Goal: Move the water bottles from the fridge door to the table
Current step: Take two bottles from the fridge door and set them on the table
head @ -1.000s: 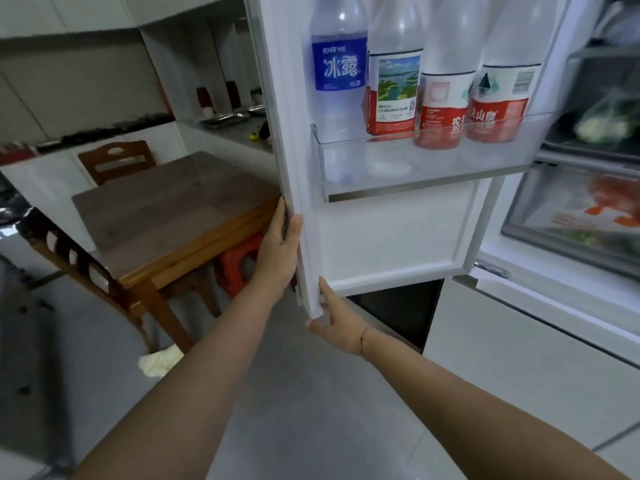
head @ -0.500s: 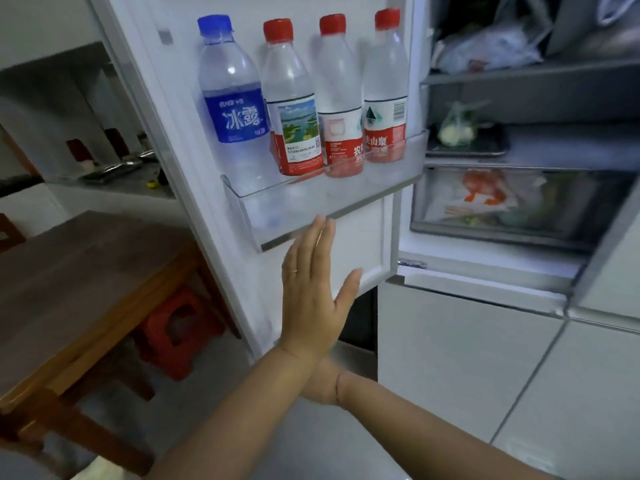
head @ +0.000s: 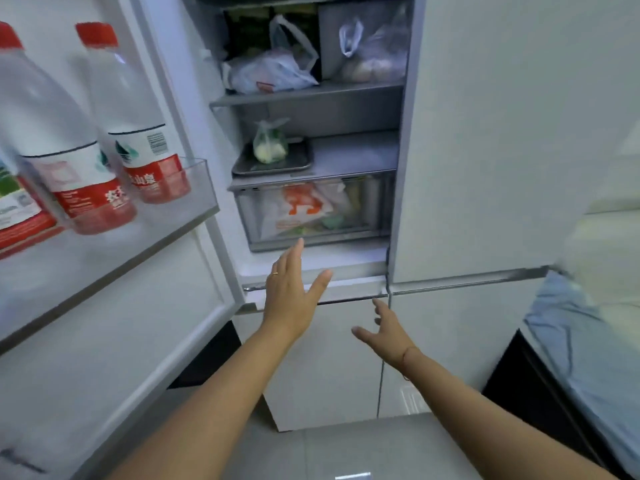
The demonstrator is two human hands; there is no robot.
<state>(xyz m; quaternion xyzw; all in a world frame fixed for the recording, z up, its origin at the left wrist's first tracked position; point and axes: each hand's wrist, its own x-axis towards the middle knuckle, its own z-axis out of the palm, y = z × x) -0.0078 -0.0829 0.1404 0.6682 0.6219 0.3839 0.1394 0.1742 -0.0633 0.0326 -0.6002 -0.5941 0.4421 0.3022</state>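
Note:
The fridge door (head: 104, 341) hangs wide open on the left. Its clear shelf (head: 204, 188) holds water bottles with red caps and red-and-white labels: one (head: 138, 133) at the shelf's right end, a second (head: 55, 140) to its left, and the label of a third (head: 17, 213) cut off by the frame's edge. My left hand (head: 292, 292) is raised flat with fingers spread in front of the fridge's lower edge, holding nothing. My right hand (head: 384, 332) is lower and to the right, fingers apart and empty. Neither hand touches a bottle.
Inside the fridge, shelves hold plastic bags (head: 273, 71), a metal tray (head: 273, 161) with a bag of greens, and a crisper drawer (head: 311, 209). The right fridge door (head: 502, 133) is closed. A counter (head: 588, 341) stands at the right. The table is out of view.
The view has swung right, from the table and door edge to the fridge interior. Both hands let go of the door edge and now hover open in front of the fridge.

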